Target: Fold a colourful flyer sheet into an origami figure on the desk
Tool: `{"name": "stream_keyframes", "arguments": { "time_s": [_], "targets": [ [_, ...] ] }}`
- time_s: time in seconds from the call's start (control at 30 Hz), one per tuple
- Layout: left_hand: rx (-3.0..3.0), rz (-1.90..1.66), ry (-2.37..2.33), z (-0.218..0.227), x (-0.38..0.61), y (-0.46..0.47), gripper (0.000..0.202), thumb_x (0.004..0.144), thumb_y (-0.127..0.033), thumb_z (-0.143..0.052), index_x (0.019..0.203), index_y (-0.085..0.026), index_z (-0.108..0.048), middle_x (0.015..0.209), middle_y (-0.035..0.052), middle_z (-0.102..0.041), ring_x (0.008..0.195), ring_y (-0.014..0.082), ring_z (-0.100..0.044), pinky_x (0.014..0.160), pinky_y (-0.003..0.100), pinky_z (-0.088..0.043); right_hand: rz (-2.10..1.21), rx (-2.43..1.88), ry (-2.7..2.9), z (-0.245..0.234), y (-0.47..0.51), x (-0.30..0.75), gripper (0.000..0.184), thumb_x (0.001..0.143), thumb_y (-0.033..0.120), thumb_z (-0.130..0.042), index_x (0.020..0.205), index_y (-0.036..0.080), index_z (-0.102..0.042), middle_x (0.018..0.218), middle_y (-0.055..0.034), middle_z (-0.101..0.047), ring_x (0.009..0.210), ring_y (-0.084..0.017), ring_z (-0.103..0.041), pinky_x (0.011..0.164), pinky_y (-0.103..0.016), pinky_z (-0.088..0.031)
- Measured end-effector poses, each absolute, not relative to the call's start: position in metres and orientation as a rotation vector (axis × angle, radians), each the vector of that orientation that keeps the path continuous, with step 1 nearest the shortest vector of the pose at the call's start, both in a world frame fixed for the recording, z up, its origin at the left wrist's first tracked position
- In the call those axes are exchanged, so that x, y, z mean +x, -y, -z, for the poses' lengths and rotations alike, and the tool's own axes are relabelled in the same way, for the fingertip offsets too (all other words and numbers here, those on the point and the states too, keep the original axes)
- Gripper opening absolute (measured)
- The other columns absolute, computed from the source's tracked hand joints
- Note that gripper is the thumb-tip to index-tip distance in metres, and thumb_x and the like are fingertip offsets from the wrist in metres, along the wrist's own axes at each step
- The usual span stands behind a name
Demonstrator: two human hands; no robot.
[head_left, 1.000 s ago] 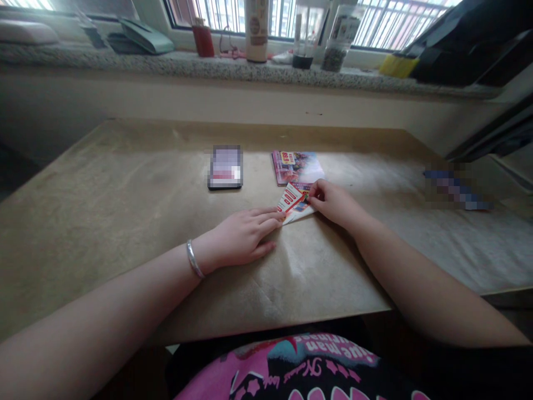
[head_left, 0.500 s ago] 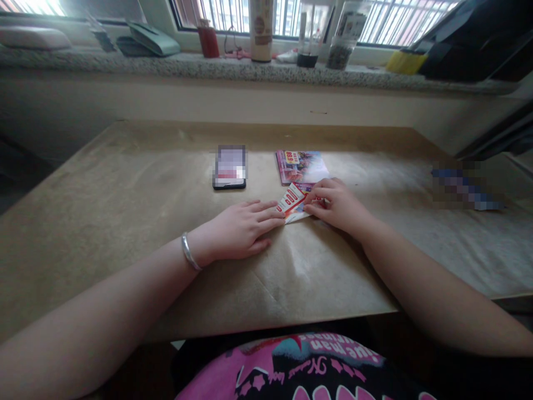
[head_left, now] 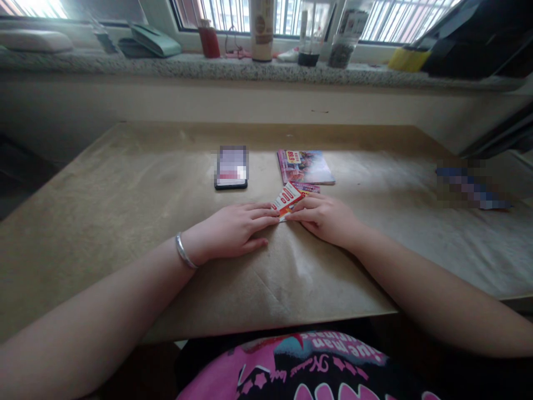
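A small folded sheet of printed paper (head_left: 287,197), white, red and orange, lies on the table between my hands. My left hand (head_left: 235,230) rests flat and open, its fingertips on the paper's left edge. My right hand (head_left: 328,219) comes in from the other side. Its fingers are bent and close together on the paper's right and lower part, covering much of it. The thumb is partly hidden below them. Just beyond the paper lies a colourful booklet or stack of printed sheets (head_left: 308,166), with a purple strip showing at its near edge.
A phone (head_left: 232,168) with a blurred screen lies left of the booklet. A blurred bluish item (head_left: 472,188) is at the table's right. On the stone windowsill (head_left: 233,68) stand a red bottle (head_left: 209,40), a tall canister (head_left: 262,33) and clear containers. The table's front edge is close to my body.
My right hand has moved left and nearer to me along the paper, so its fingertips are now close to my left hand. More of the booklet shows. My left hand has barely shifted.
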State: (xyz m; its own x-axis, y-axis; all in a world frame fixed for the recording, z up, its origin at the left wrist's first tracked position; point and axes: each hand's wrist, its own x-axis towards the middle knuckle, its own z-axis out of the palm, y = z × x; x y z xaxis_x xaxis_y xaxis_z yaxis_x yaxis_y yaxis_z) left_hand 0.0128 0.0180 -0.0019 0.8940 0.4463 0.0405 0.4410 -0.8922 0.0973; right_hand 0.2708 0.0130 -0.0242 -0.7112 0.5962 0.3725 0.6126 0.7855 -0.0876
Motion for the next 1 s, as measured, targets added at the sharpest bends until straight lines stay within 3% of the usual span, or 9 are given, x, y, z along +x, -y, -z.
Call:
{"name": "stream_keyframes", "arguments": {
  "time_s": [0.53,0.8,1.0],
  "targets": [
    [2.949,-0.163,-0.667,0.002,0.012,-0.019,0.046,0.091,-0.034,-0.055,0.134,-0.017,-0.051,0.141,0.0093,-0.051,0.134,0.0220,-0.042,0.113,0.037,-0.036,0.147,-0.959,2.653,0.020,-0.008,0.274,0.028,0.091,0.020,-0.053,0.110,0.029,-0.072,0.103,-0.0036,-0.071,0.090,-0.020,-0.063,0.074,-0.031,-0.048],
    [3.010,-0.201,-0.657,0.007,0.013,-0.019,0.044,0.093,-0.033,-0.052,0.134,-0.018,-0.052,0.139,0.0090,-0.053,0.133,0.0237,-0.045,0.111,0.039,-0.040,0.139,-0.871,2.722,0.020,-0.006,0.265,0.033,0.094,0.021,-0.048,0.120,0.027,-0.067,0.110,-0.0065,-0.069,0.102,-0.022,-0.059,0.083,-0.036,-0.049],
    [3.023,-0.238,-0.631,0.007,0.013,-0.020,0.043,0.092,-0.032,-0.053,0.133,-0.017,-0.053,0.135,0.0084,-0.057,0.131,0.0248,-0.046,0.111,0.041,-0.041,0.125,-0.943,2.708,0.014,-0.005,0.263,0.029,0.089,0.019,-0.052,0.107,0.026,-0.073,0.103,-0.0062,-0.070,0.096,-0.022,-0.060,0.082,-0.035,-0.048]
  ]
}}
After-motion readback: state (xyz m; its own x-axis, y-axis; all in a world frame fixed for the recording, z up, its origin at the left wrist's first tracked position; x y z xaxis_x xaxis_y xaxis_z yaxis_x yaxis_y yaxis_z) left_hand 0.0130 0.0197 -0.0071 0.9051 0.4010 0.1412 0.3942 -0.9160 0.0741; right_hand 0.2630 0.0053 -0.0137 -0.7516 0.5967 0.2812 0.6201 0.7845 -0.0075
